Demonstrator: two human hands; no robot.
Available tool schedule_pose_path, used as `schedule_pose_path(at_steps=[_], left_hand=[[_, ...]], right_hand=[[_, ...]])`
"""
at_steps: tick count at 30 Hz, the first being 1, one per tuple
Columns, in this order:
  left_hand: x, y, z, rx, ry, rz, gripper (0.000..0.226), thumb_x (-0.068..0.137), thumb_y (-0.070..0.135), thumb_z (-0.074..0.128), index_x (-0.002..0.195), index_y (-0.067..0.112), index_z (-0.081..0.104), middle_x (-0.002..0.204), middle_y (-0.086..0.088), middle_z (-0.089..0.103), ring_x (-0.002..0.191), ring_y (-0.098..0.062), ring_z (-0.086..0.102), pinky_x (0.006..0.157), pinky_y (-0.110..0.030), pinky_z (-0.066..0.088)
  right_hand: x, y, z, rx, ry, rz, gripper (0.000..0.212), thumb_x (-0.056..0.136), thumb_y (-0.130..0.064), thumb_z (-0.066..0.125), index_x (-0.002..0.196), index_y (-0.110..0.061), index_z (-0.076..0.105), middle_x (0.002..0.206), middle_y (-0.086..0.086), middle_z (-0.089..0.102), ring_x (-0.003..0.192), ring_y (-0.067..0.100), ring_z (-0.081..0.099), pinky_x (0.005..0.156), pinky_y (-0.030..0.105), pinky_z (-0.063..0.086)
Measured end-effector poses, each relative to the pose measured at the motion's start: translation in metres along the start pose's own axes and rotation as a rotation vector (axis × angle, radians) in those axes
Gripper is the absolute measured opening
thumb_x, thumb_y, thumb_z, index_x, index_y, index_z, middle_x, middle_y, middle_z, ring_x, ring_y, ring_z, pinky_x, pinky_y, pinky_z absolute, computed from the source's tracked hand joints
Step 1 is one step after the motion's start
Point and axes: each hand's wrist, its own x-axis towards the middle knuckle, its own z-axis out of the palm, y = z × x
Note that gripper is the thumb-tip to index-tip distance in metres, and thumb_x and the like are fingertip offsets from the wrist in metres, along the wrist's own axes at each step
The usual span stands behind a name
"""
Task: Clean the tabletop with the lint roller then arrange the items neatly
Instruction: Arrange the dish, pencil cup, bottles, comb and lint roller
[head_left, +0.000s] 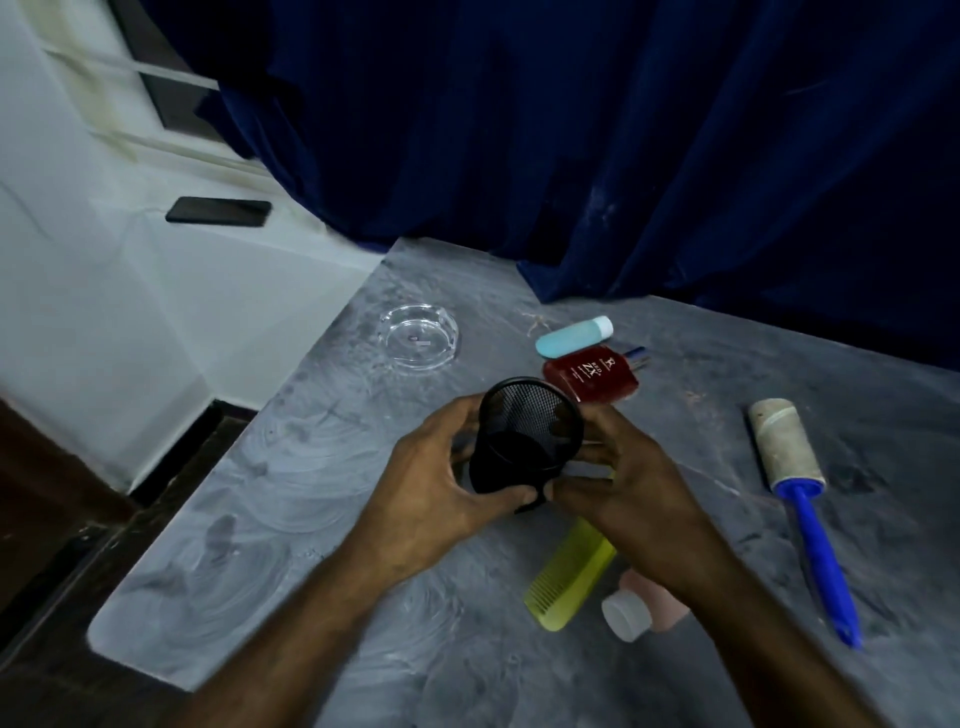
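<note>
Now, at the far left a black phone (218, 212) lies on a white ledge (104, 291). Dark blue curtain (571, 130) hangs behind the grey marbled table (311, 493). A glass ashtray (420, 336) stands near its back edge. Left hand (441, 499) and right hand (623, 493) press around a black mesh cup (524, 431), tilted. The lint roller (795, 488) lies at right, untouched.

Blue-handled lint roller (795, 499) lies flat on grey tabletop (311, 467), right side
</note>
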Motion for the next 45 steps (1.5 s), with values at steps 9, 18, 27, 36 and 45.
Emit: schedule_pose_path(at_steps=[9,18,27,36,45], left_hand=[[0.017,-0.003,-0.067,0.092,0.173,-0.017,0.083,0.06,0.057,0.096,0.134,0.038,0.064,0.127,0.025,0.073,0.119,0.006,0.068,0.102,-0.021,0.058],[0.022,-0.032,-0.089,0.167,0.268,-0.106,0.08,0.063,0.033,0.104,0.134,0.03,0.067,0.124,0.018,0.076,0.109,0.002,0.074,0.095,-0.023,0.062],[0.02,-0.047,-0.084,0.209,0.311,-0.117,0.08,0.063,0.041,0.102,0.134,0.028,0.067,0.116,0.026,0.074,0.105,0.014,0.07,0.083,-0.006,0.056],[0.013,-0.042,-0.081,0.295,0.33,-0.135,0.08,0.066,0.043,0.099,0.135,0.022,0.066,0.118,0.014,0.074,0.099,0.031,0.059,0.078,0.006,0.044],[-0.018,0.021,-0.092,0.205,0.489,-0.077,0.079,0.078,0.063,0.086,0.147,0.037,0.056,0.146,0.012,0.065,0.13,-0.01,0.066,0.106,-0.03,0.057]], right_hand=[[0.059,-0.041,0.047,0.074,-0.104,-0.101,0.06,0.074,-0.003,0.081,0.126,-0.025,0.062,0.121,-0.007,0.073,0.117,0.008,0.068,0.1,0.037,0.058],[0.093,-0.048,0.084,0.054,-0.169,-0.065,0.062,0.069,0.002,0.078,0.125,-0.02,0.063,0.116,0.002,0.074,0.111,0.02,0.072,0.097,0.049,0.06],[0.096,-0.045,0.086,0.039,-0.171,-0.027,0.061,0.069,0.004,0.077,0.125,-0.018,0.065,0.111,0.003,0.076,0.107,0.02,0.073,0.097,0.048,0.06],[0.095,-0.045,0.086,0.088,-0.206,-0.001,0.066,0.073,0.007,0.076,0.133,-0.015,0.06,0.126,0.008,0.071,0.118,0.024,0.068,0.102,0.048,0.057],[0.082,-0.028,0.015,0.217,-0.022,-0.023,0.049,0.082,0.01,0.075,0.121,-0.018,0.062,0.117,0.009,0.067,0.103,0.019,0.066,0.095,0.039,0.056]])
